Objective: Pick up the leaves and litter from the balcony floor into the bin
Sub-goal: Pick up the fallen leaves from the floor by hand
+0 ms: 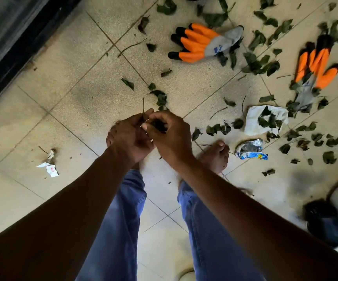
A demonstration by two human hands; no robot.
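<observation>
A pale tiled floor (pixel 72 82) is seen. Green leaves (pixel 253 63) are scattered toward 1 to 3 o'clock. Two orange gloves (pixel 200 42) (pixel 316 67) lie among them at 1 and 2 o'clock. A white paper (pixel 253 122) and a crushed wrapper (pixel 251 152) lie at 3 o'clock, paper scraps (pixel 49 168) at 9 o'clock.

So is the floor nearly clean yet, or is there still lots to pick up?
Still lots. Done: the tiles by the dark door frame hold only a few scraps. In hand: the left hand and right hand meet over a small bunch of leaves. Left: many scattered leaves, a white paper, a crumpled wrapper, torn paper bits, and two orange gloves.
</observation>
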